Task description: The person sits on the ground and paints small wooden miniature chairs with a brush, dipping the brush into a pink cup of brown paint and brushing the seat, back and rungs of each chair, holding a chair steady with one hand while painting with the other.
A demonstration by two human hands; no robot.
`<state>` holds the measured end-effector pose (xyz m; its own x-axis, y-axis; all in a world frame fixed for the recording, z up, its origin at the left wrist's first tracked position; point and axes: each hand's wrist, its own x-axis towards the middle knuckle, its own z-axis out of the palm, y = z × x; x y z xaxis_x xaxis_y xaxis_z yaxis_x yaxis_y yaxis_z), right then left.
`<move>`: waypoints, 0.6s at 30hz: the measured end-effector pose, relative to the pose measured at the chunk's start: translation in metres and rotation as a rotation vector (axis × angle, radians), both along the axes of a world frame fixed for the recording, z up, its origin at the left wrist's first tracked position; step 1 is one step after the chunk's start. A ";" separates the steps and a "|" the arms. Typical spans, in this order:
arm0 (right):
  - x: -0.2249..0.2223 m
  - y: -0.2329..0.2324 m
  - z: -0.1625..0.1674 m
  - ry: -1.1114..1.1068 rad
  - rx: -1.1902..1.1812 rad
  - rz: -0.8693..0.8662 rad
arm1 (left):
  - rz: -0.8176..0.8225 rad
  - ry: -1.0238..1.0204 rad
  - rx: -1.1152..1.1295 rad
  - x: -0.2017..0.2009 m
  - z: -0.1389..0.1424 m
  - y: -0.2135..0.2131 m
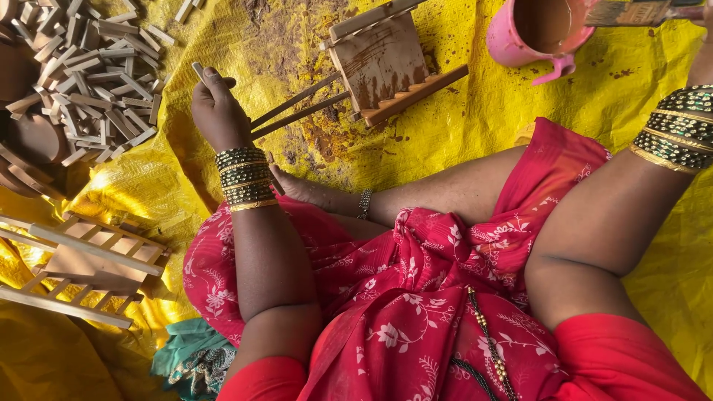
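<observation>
left hand (215, 108), item one on my feed: closed around the ends of the long shafts of a small wooden cart (379, 63), thumb up, stacked green and gold bangles (243, 178) on the wrist. right hand: only the wrist shows at the upper right edge, with more bangles (679, 126); a paint brush (642, 11) sits at the top edge beside it, but i cannot tell how the fingers grip it.

surroundings: pink mug (531, 33) of brown paint stands on the yellow tarp (520, 104) just right of the cart, under the brush. brown drips and smears spot the tarp around the cart. a heap of short pale wooden sticks (89, 74) lies upper left, with round brown wooden discs (33, 137) beside it. an unpainted wooden cart (93, 260) lies at the left edge, near my left knee. a bare foot with an anklet (364, 202) rests between the left hand and the red floral cloth (416, 297) across the lap.

held piece: slatted frame with a flat panel, tilted, partly coated in streaky brown, shafts still pale. it lies on the tarp at top centre.
</observation>
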<state>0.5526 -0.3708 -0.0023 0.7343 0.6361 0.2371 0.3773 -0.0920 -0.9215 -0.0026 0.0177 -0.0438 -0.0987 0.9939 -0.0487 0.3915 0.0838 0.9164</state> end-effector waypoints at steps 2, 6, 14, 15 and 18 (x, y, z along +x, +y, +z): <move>-0.005 -0.001 -0.002 0.009 -0.001 0.012 | -0.008 0.009 0.035 -0.001 -0.003 0.002; -0.012 0.000 -0.005 0.027 -0.009 0.023 | -0.024 0.030 0.082 -0.003 -0.010 0.005; -0.009 0.007 0.000 0.047 0.001 -0.002 | -0.011 0.020 0.077 -0.003 -0.017 0.007; -0.010 0.009 0.000 0.054 -0.005 0.003 | -0.013 0.024 0.080 -0.003 -0.018 0.007; -0.010 0.017 -0.005 0.082 -0.005 0.022 | -0.010 0.051 0.055 -0.004 -0.019 0.007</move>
<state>0.5422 -0.3540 -0.0078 0.7367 0.6537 0.1733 0.3026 -0.0895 -0.9489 -0.0062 0.0247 -0.0624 -0.0894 0.9959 0.0104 0.4380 0.0299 0.8985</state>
